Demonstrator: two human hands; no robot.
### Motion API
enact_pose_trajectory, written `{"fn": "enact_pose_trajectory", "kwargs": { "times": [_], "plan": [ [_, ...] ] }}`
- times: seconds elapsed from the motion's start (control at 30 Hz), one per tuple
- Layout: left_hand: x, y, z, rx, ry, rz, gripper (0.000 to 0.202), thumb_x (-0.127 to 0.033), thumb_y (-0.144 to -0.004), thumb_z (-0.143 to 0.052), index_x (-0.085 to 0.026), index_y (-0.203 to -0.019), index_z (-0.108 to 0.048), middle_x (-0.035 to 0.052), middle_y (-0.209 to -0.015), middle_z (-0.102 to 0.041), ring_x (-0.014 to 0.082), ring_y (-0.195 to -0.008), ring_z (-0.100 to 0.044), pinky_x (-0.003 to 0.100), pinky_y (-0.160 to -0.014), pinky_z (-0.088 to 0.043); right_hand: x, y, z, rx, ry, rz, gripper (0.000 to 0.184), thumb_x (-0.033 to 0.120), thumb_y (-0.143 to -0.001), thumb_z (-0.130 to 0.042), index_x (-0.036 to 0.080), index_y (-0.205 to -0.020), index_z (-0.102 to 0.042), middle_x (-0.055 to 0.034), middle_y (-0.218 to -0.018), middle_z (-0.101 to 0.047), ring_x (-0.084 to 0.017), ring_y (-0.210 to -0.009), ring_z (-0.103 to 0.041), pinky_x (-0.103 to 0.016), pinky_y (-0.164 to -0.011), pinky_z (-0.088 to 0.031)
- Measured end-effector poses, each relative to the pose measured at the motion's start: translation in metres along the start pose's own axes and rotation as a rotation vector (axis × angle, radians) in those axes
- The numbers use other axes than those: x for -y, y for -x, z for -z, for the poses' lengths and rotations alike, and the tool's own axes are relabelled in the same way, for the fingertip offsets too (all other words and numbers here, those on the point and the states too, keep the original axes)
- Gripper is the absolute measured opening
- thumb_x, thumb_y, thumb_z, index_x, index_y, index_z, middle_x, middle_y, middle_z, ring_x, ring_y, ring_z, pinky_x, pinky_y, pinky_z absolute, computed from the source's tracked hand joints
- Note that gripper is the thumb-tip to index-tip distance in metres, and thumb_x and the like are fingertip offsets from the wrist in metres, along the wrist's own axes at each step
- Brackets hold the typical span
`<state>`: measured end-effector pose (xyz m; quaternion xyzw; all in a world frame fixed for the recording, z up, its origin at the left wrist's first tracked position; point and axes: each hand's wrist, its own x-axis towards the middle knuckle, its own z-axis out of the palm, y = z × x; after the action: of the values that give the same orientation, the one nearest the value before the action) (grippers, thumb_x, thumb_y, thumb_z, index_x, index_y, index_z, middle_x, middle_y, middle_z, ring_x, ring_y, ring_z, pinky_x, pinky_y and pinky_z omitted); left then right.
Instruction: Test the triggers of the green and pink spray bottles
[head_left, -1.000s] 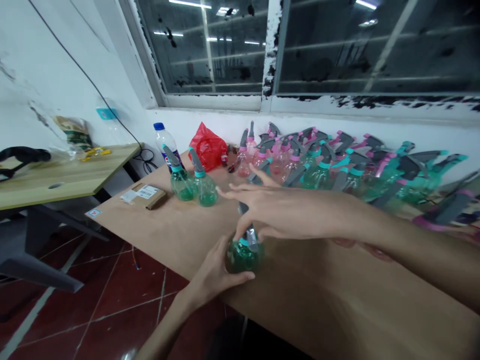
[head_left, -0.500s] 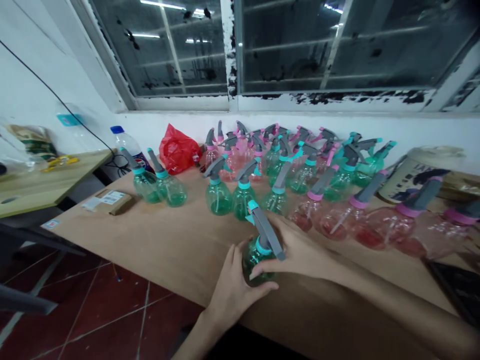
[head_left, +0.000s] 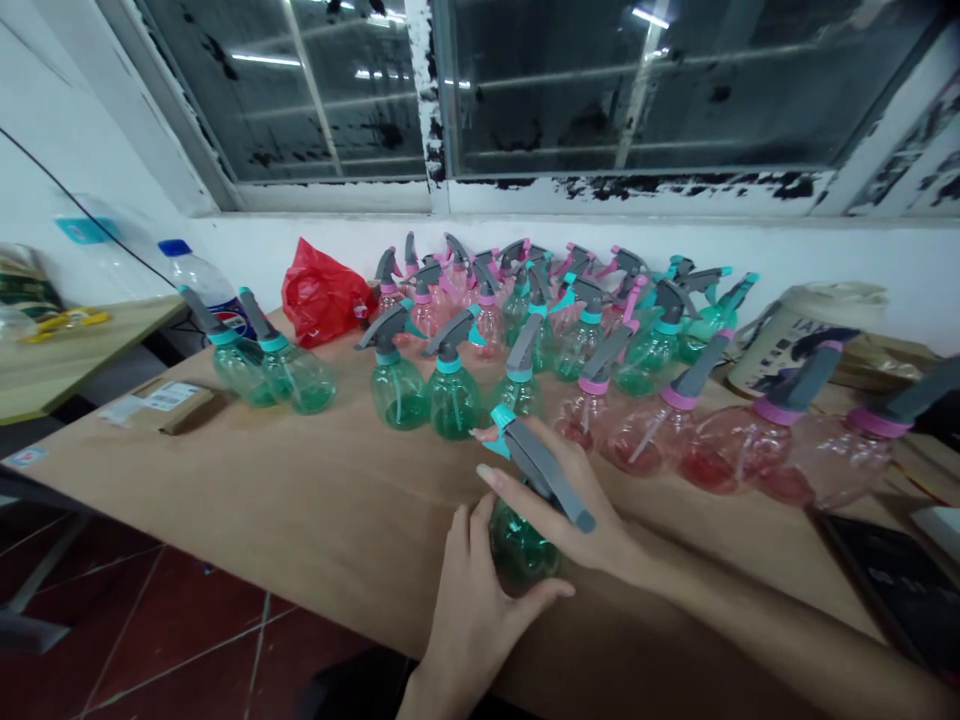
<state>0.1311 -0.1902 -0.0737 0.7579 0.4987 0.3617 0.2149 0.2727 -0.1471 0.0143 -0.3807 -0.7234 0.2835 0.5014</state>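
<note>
Dim, cool light; white light strips glare on the dark glass window. Soft shadow darkens the flat brown counter below the bare right hand. Wide-angle distortion stretches the slightly blurred edges.

The table carries spray bottles, a red bag and a cardboard packet

Bare to the forearms
Left hand and right hand have slender fingers; a longish nail tips the right thumb.

over twenty spray bottles, one red bag
</note>
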Motion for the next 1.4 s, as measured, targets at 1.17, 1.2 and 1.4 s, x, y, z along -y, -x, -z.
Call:
{"fn": "enact_pose_trajectory", "kwargs": {
  "times": [1.17, 1.2, 1.4],
  "plan": [
    [0.044, -0.004, 0.016, 0.031, -0.693, -0.388, 0.088, -0.062, -0.082, -0.058, -0.008, -0.146, -0.029, 0.0259, -0.145, -0.041, 0.0415, -0.133, -0.04, 0.059, -0.096, -0.047, -0.011, -0.003, 0.019, 0.013, 0.013, 0.164, 0.009, 0.028, -0.085, -0.061, 0.019, -0.082, -0.06, 0.0012, -0.07, -0.061, -0.013, -0.064, -0.06, -0.027, -0.061, -0.048],
    [0.044, -0.004, 0.016, 0.037, -0.698, -0.389, 0.087, -0.062, -0.082, -0.058, -0.007, -0.145, -0.03, 0.0264, -0.145, -0.041, 0.0419, -0.134, -0.039, 0.059, -0.096, -0.047, -0.01, -0.003, 0.019, 0.013, 0.012, 0.163, 0.009, 0.026, -0.085, -0.06, 0.02, -0.08, -0.059, 0.0019, -0.069, -0.06, -0.012, -0.062, -0.059, -0.025, -0.059, -0.047],
    [0.046, -0.005, 0.016, 0.038, -0.678, -0.38, 0.084, -0.058, -0.084, -0.057, -0.009, -0.146, -0.029, 0.025, -0.145, -0.041, 0.04, -0.137, -0.035, 0.059, -0.098, -0.046, -0.014, -0.003, 0.022, 0.041, -0.005, 0.114, 0.017, 0.032, -0.085, -0.061, 0.018, -0.094, -0.064, -0.0035, -0.08, -0.066, -0.017, -0.073, -0.065, -0.031, -0.068, -0.051]
  ]
}}
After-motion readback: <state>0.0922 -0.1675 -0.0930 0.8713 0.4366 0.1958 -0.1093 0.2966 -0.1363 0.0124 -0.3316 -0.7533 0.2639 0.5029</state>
